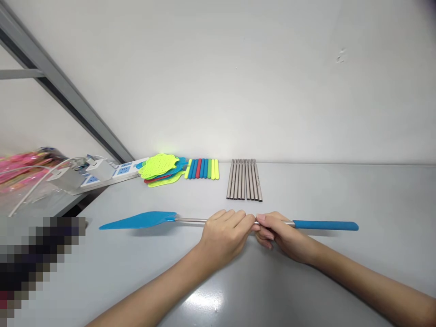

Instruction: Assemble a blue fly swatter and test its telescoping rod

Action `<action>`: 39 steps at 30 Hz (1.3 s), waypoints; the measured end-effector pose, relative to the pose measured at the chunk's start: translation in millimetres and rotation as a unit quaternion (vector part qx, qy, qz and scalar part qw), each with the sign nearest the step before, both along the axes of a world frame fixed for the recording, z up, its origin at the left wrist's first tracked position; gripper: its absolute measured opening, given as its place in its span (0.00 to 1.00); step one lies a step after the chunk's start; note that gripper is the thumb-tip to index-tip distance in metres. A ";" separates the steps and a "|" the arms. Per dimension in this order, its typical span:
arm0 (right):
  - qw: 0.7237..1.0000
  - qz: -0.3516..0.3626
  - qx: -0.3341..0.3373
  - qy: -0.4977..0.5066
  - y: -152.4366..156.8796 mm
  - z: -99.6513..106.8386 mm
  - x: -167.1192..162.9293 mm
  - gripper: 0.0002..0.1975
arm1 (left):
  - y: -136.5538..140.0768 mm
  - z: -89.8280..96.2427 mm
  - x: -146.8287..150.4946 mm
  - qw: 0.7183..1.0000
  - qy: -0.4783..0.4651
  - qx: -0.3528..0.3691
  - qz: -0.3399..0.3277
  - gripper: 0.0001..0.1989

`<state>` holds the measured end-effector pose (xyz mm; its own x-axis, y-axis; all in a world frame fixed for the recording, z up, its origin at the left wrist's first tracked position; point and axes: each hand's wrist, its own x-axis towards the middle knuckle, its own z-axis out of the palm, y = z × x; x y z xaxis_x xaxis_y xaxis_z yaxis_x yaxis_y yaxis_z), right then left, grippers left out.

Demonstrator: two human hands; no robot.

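A fly swatter with a blue paddle (143, 220), a thin metal rod and a blue handle (325, 225) lies level across the view, just above the table. My left hand (226, 231) is wrapped round the rod near its middle. Close beside it, my right hand (281, 234) grips the thicker metal part next to the handle. The thumbs and fingers of both hands nearly meet, and they hide the middle of the rod. The paddle points left, seen almost edge-on.
Beyond the hands lie a row of metal tubes (241, 179), a row of coloured handles (203, 169) and a stack of swatter paddles (158, 167). At the left are a power strip (126, 169) with plugged-in chargers and plastic-wrapped pink things (27, 170). A wall stands behind the table.
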<state>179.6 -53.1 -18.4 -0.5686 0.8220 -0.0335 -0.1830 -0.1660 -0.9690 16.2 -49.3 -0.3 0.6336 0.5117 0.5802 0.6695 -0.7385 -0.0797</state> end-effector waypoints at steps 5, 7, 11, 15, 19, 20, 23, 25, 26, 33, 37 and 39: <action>1.000 0.015 -0.002 0.006 0.9 1.4 0.7 0.20 | 3.9 3.1 -2.9 0.999 0.033 0.003 -0.017 0.13; 1.000 0.018 -0.002 0.009 0.8 1.7 0.7 0.20 | 6.0 5.5 -4.4 0.999 0.043 0.008 -0.025 0.12; 1.000 0.011 0.001 0.002 0.0 0.9 0.5 0.20 | 9.4 10.4 -7.5 0.997 0.064 -0.001 -0.041 0.10; 1.000 -0.004 0.003 -0.007 -0.2 -0.9 1.1 0.21 | 11.1 15.7 -9.9 0.995 0.080 -0.030 -0.053 0.11; 0.999 -0.017 0.010 -0.027 -0.7 -0.2 1.2 0.21 | 12.0 19.7 -12.1 0.994 0.079 -0.051 -0.060 0.13; 0.999 -0.019 0.013 -0.029 -0.8 0.2 1.1 0.21 | 12.1 20.3 -12.7 0.994 0.079 -0.054 -0.060 0.13; 0.999 -0.023 0.017 -0.034 -1.2 1.2 0.8 0.21 | 12.5 21.2 -14.3 0.993 0.082 -0.059 -0.060 0.13; 0.999 -0.027 0.018 -0.036 -1.0 1.2 0.9 0.21 | 12.8 21.5 -15.1 0.993 0.084 -0.060 -0.059 0.13; 0.999 -0.029 0.018 -0.036 -0.9 1.0 1.0 0.21 | 13.1 21.6 -15.4 0.993 0.085 -0.060 -0.058 0.12; 0.999 -0.032 0.016 -0.033 -0.8 1.0 1.4 0.21 | 15.3 21.7 -17.4 0.992 0.085 -0.072 -0.062 0.13; 0.998 -0.034 0.024 -0.036 -1.2 1.8 1.5 0.21 | 16.2 21.2 -18.6 0.991 0.088 -0.082 -0.062 0.13; 0.998 -0.037 0.026 -0.039 -1.1 2.2 1.4 0.21 | 16.6 21.2 -19.3 0.990 0.089 -0.087 -0.062 0.13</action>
<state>181.1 -54.2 -16.2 -0.5033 0.8636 -0.0305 -0.1169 -0.1031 -0.9878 -3.1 -32.7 20.9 0.7829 0.5053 0.3629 0.5588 -0.8276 -0.0531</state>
